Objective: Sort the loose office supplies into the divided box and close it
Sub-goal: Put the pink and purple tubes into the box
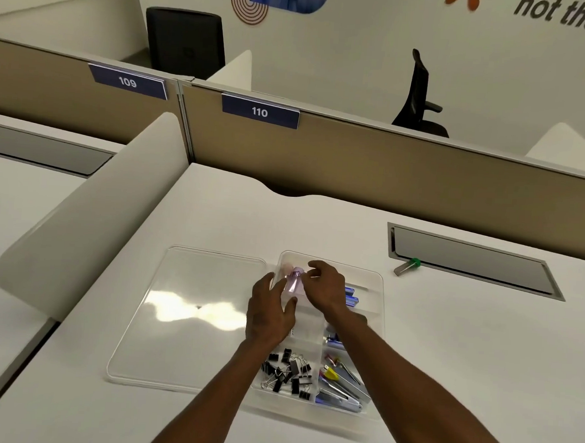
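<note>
A clear divided box point(377, 283) lies on the white desk, its clear lid point(194, 314) opened flat to the left. Black binder clips point(288, 373) fill the near left compartment. Metal and coloured tools point(342, 384) lie in the near right one, and blue packets point(351, 297) show at the far right. Over the far left compartment both hands meet on a small pink object point(294, 282). My left hand point(269, 310) cups it from the left with fingers spread. My right hand point(325, 285) pinches its top. What the object is stays unclear.
A loose green-capped item point(406, 266) lies on the desk to the right of the box, beside a grey cable hatch point(472, 261). A tan partition point(389, 165) runs behind, a white divider point(91, 217) stands left. Office chairs stand beyond.
</note>
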`<state>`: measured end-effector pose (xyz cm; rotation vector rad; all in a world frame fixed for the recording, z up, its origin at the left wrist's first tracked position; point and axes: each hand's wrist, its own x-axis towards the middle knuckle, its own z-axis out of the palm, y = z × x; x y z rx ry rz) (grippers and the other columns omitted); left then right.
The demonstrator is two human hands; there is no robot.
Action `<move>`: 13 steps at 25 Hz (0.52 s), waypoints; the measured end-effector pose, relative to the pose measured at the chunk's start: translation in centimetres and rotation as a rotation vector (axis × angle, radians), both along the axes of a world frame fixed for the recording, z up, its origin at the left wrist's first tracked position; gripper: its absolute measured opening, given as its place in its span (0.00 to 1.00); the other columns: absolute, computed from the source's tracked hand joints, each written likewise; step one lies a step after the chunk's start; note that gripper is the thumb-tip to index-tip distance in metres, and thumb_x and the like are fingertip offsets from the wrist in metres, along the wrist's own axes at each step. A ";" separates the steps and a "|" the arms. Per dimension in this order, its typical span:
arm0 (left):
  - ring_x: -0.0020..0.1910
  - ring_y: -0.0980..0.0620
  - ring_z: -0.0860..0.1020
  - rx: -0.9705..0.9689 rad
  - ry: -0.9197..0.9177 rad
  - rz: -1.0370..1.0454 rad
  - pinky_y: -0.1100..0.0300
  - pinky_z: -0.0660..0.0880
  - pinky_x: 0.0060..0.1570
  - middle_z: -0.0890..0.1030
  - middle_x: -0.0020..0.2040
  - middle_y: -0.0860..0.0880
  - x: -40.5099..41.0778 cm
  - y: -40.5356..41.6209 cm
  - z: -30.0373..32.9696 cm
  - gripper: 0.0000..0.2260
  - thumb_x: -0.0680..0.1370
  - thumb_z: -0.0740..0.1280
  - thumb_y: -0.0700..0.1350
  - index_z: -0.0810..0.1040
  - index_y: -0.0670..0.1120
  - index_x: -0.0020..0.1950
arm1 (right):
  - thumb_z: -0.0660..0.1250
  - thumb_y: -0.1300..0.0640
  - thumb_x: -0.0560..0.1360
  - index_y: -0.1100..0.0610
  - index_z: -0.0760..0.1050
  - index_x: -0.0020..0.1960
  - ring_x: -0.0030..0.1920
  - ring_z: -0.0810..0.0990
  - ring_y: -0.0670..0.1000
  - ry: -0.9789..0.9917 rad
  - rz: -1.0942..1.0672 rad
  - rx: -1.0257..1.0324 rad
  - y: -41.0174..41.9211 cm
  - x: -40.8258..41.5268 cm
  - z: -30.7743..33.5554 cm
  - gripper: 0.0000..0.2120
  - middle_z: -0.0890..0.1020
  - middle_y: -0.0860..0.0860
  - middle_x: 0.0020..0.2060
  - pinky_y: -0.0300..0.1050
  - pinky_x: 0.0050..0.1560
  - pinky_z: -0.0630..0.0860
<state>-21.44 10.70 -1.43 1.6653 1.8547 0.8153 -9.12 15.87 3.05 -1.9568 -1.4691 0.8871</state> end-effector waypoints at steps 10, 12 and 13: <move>0.77 0.41 0.61 0.320 0.242 -0.212 0.47 0.61 0.72 0.67 0.75 0.42 5.3 1.0 1.3 0.25 0.74 0.72 0.51 0.75 0.47 0.70 | 0.70 0.58 0.76 0.53 0.83 0.53 0.42 0.82 0.42 0.158 -0.336 0.340 -4.1 10.2 0.5 0.07 0.85 0.46 0.44 0.35 0.48 0.79; 0.77 0.43 0.60 0.317 0.215 -0.268 0.48 0.60 0.73 0.67 0.75 0.44 8.0 1.3 1.6 0.24 0.75 0.72 0.52 0.75 0.48 0.69 | 0.70 0.58 0.75 0.54 0.83 0.49 0.39 0.81 0.42 0.098 -0.434 0.386 -3.9 12.9 0.4 0.04 0.85 0.46 0.40 0.38 0.46 0.79; 0.77 0.45 0.59 0.315 0.191 -0.294 0.48 0.61 0.73 0.68 0.75 0.45 9.4 1.6 1.7 0.24 0.75 0.71 0.53 0.75 0.48 0.69 | 0.71 0.57 0.75 0.54 0.83 0.47 0.38 0.81 0.44 0.057 -0.474 0.397 -3.6 14.2 0.3 0.03 0.85 0.47 0.39 0.39 0.45 0.78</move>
